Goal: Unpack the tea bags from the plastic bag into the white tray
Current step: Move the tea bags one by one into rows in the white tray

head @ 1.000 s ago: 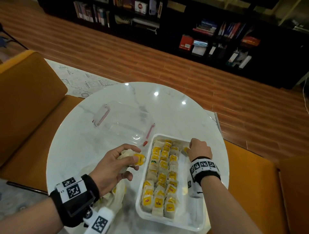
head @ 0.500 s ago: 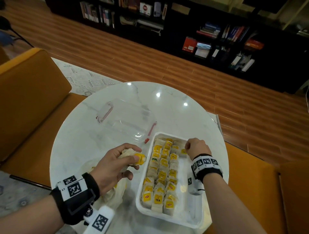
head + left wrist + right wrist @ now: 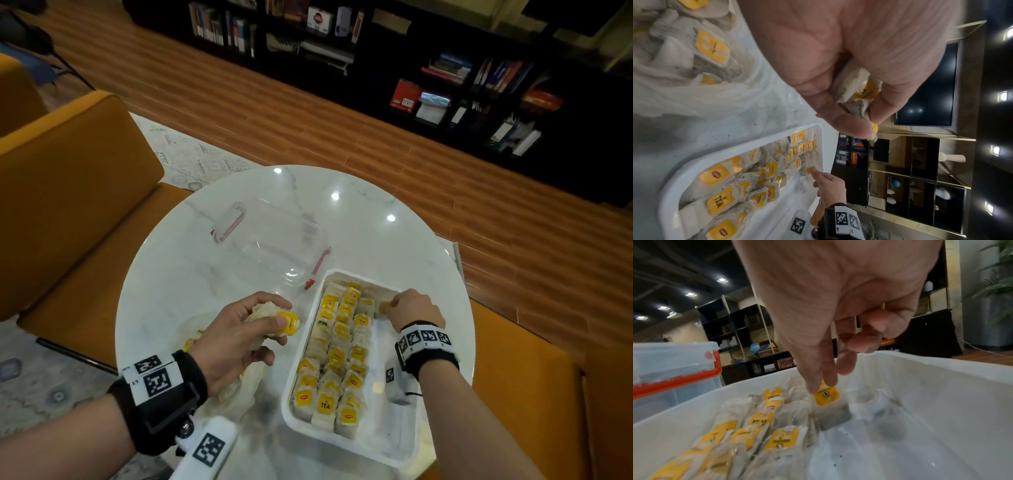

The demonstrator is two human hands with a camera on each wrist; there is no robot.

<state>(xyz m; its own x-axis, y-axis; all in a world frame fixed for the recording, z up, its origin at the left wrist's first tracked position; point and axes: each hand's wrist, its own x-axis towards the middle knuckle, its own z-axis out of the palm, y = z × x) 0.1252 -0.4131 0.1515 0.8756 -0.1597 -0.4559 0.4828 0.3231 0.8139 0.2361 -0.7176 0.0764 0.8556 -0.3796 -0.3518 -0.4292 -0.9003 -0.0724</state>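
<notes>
The person's left hand (image 3: 239, 334) is hovering over the round white marble table (image 3: 191, 274), just left of the white rectangular plastic tray (image 3: 346, 435), its grip clamped on a small bunch of pale paper tea bags with yellow tags (image 3: 274, 317); the left wrist view is showing thumb and fingers (image 3: 844, 125) curled round this bunch (image 3: 857, 91). Below and behind that hand, the crumpled translucent plastic bag (image 3: 239, 387) is lying on the table at the near left, with more tea bags showing inside it (image 3: 709, 47).

The right hand (image 3: 412, 308) is reaching into the far right part of the tray, its grip pinched together on the yellow tag of a single tea bag (image 3: 827, 396) that is standing upright on the tray floor, just right of the packed rows of tea bags (image 3: 337, 356) filling the tray's left side. The tray's right side is showing bare floor.

A clear plastic container with red clip handles (image 3: 270, 246) is sitting on the table just beyond the tray's far left corner.
</notes>
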